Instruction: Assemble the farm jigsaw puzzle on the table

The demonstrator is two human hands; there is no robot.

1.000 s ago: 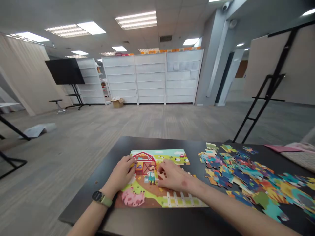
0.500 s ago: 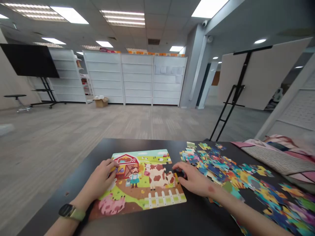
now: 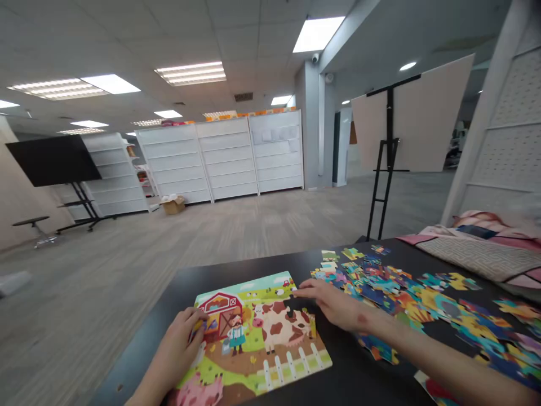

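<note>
A farm jigsaw puzzle (image 3: 249, 361) lies on the black table, showing a barn, a farmer, a cow and a pink pig. A dark gap shows in its right edge, above the cow's back. My left hand (image 3: 181, 341) rests on the puzzle's left edge, fingers loosely bent and thumb apart. A yellow patch shows by its fingertips; I cannot tell whether it is a loose piece or part of the picture. My right hand (image 3: 332, 301) is at the upper right edge, index finger stretched out to the gap's upper side, with no piece visible in it.
Loose puzzle pieces (image 3: 439, 307) lie heaped across the right side of the table (image 3: 190, 282), partly under my right forearm. Patterned fabric (image 3: 469, 256) lies at the far right. Beyond stand a board on a black easel (image 3: 382, 197), white shelves (image 3: 226, 163) and a screen (image 3: 53, 160).
My right hand has shifted up along the puzzle's right edge, and its index finger has straightened. My left hand stays at the left edge. The camera view has tilted and turned right.
</note>
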